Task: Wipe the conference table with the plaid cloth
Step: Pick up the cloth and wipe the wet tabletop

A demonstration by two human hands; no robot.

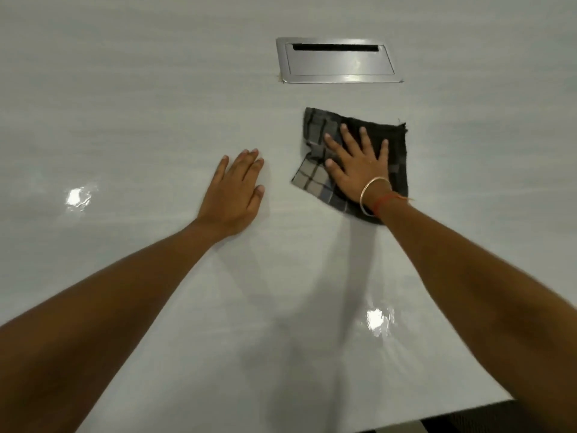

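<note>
Head view shows the folded grey-and-black plaid cloth (313, 178) lying flat on the glossy pale grey bench (156, 104), a little right of centre and just short of the brushed-metal rectangular cable hatch (338, 62) set flush into the top. The right hand (356, 164) lies spread on the cloth, fingers straight and splayed, pressing it down rather than clutching it; a thin metal bangle (373, 195) and a red thread sit at that wrist. The left hand (234, 185) rests flat on the bare bench just beside the cloth, fingers straight and close together, holding nothing, and looks to be bracing. To my eye this is the wiping step itself, with the arm stretched well out. The next stroke would call for steady downward pressure so the cloth slides with the palm rather than bunching; its lower left corner lies loose. The hatch rim and dark slot are close ahead, where a frayed edge might catch, so sweeping sideways or back toward the body seems safer. Wide open surface lies to the left and nearer; the bench's near edge (468, 414) shows at lower right.
</note>
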